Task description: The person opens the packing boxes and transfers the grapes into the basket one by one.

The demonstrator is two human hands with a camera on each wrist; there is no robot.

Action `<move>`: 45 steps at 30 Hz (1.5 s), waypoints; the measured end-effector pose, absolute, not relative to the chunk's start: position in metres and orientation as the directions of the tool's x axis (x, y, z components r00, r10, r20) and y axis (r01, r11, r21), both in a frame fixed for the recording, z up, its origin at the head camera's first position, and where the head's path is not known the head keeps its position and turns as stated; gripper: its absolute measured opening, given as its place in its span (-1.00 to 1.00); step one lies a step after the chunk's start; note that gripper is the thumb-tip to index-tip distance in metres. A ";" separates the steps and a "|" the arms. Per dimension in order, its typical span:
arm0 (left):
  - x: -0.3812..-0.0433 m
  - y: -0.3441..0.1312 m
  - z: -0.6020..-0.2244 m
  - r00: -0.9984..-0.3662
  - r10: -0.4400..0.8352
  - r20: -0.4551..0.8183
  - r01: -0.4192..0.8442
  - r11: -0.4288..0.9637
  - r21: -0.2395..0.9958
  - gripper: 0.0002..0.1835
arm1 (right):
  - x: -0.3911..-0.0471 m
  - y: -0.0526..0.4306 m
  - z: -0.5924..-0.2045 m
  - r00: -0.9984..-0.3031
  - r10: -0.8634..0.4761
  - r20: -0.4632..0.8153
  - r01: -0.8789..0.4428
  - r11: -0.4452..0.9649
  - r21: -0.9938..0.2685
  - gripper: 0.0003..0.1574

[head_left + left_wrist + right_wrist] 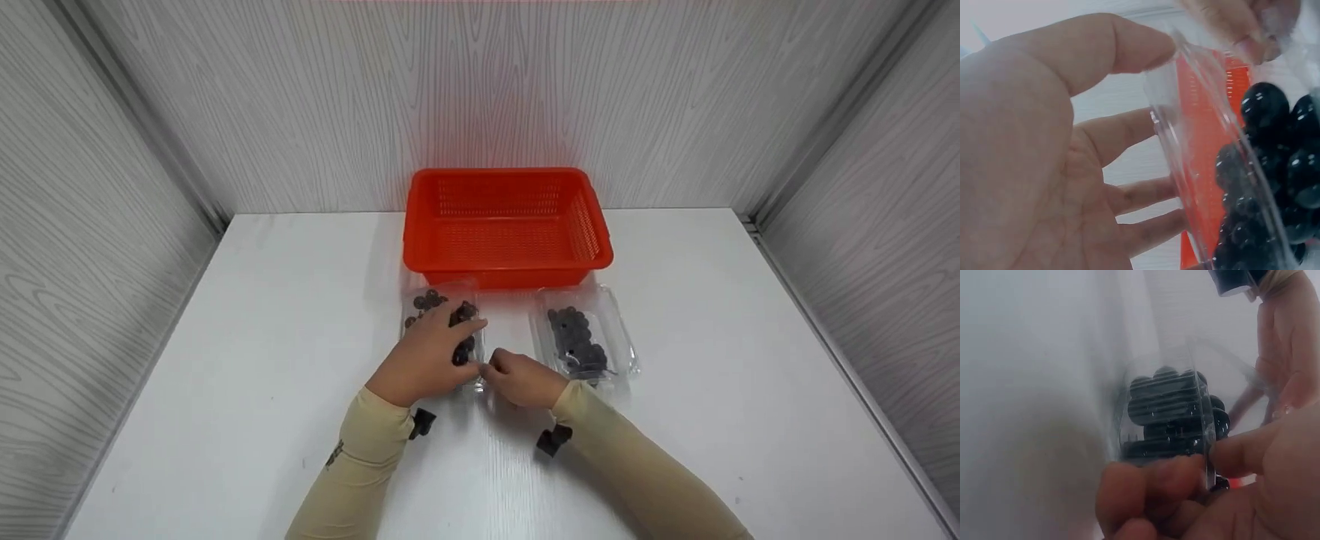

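A clear plastic box (459, 286) of dark grapes (429, 300) lies left of centre, partly hidden under my left hand (431, 358). In the left wrist view, that hand's fingers (1140, 191) stretch nearly straight to the side of the clear plastic, the thumb tip at its upper edge. My right hand (525, 382) is at the box's near right corner. Its thumb and bent fingers (1174, 478) pinch the plastic rim in the right wrist view, grapes showing through the wall just behind. To the right lies a second clear box (624, 337) with dark grapes (574, 337).
A red perforated basket (508, 277) stands behind the two boxes, near the back wall (300, 112). The white tabletop (285, 315) is bounded by panels at left and right.
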State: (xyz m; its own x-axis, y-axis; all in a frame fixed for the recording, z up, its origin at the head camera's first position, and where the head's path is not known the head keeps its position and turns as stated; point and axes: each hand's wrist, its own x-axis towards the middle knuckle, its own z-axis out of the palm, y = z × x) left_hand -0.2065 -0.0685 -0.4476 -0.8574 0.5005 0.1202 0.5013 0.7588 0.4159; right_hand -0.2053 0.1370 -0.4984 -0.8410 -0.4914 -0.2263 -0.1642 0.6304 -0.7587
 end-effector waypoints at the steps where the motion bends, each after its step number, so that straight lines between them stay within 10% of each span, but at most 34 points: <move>1: -0.205 -0.068 -0.449 -0.860 0.497 0.115 0.497 0.765 0.408 -0.37 | -0.206 0.136 -0.499 -0.855 -0.480 -0.195 -0.177 0.624 -0.761 -0.70; 18: -0.201 -0.052 -0.453 -0.880 0.474 0.046 0.459 0.818 0.346 -0.24 | -0.217 0.140 -0.501 -0.846 -0.533 -0.001 -0.370 0.588 -0.719 -0.84; 45: -0.204 -0.070 -0.445 -0.870 0.443 0.216 0.493 0.770 0.405 -0.20 | -0.219 0.140 -0.498 -0.863 -0.499 -0.077 -0.276 0.594 -0.756 -0.82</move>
State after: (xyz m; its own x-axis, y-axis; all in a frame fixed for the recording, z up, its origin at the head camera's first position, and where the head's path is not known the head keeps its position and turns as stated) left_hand -0.2036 -0.0705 -0.4447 -0.8701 0.4428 0.2162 0.4926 0.7703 0.4048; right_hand -0.2191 0.1402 -0.4980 -0.8634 -0.4986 -0.0767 -0.2757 0.5937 -0.7560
